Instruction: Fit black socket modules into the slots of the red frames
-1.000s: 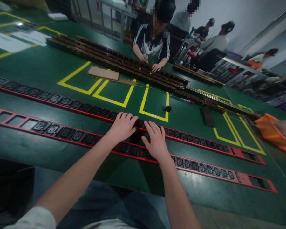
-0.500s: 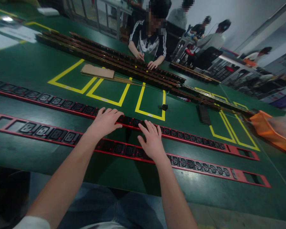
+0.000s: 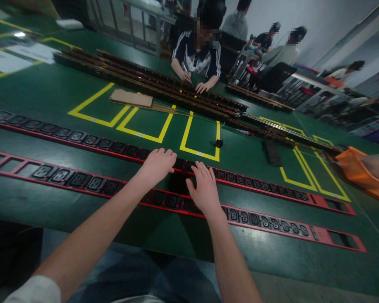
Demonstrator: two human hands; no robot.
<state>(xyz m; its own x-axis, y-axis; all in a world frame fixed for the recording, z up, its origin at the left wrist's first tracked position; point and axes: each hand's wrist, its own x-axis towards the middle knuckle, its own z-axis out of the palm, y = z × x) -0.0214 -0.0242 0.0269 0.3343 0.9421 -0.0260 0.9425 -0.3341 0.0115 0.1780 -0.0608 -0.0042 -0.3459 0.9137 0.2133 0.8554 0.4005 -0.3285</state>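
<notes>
Two long red power strips with rows of black sockets lie on the table, one behind the other. My left hand [image 3: 158, 166] rests over the middle of the far strip [image 3: 107, 145], its fingers close together and bent across the sockets. To its right, my right hand [image 3: 204, 185] touches the same strip with fingers stretched forward and thumb apart. The near strip [image 3: 91, 183] runs below both wrists, and my right hand and wrist cover part of it. At its left end some slots hold no socket. Neither hand lifts anything.
Beyond the strips lie a cardboard piece [image 3: 132, 98], a small black part [image 3: 219, 143] and a bundle of long dark strips [image 3: 139, 78]. A co-worker [image 3: 196, 59] sits across the table. An orange bin [image 3: 363, 172] stands at the right.
My left hand has slid to the right along the far strip, closer to my right hand, and its fingers have drawn together. My right hand stays nearly in place.
</notes>
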